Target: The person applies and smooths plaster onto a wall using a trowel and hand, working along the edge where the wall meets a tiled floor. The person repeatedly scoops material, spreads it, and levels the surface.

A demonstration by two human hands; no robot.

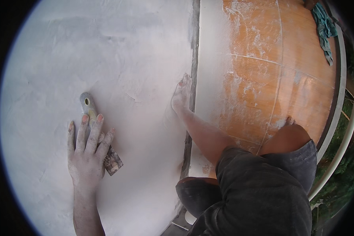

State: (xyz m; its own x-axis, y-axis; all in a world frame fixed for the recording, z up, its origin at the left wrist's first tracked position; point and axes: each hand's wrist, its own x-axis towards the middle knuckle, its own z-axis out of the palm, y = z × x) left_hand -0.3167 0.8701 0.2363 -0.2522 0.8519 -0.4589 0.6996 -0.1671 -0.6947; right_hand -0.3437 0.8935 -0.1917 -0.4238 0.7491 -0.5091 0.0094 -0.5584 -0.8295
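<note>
White-dusted left hand (86, 159) over scraper (89, 104), fingers spread, probably steadying it against white surface (137, 51); thumb grip: cannot tell. Foot (181, 96) planted there, likely for balance. Right hand unseen.

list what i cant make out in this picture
Scraper, middle part: head view, hidden under the left hand.
Left thumb and palm: head view, hidden by that hand's back, leaving the grip unclear.
Right hand: not in the head view; hidden or cut off, can't tell.
Right foot, all but the toes: head view, hidden behind the right knee.
Pale object: head view, partly covered by dark shorts.
</note>
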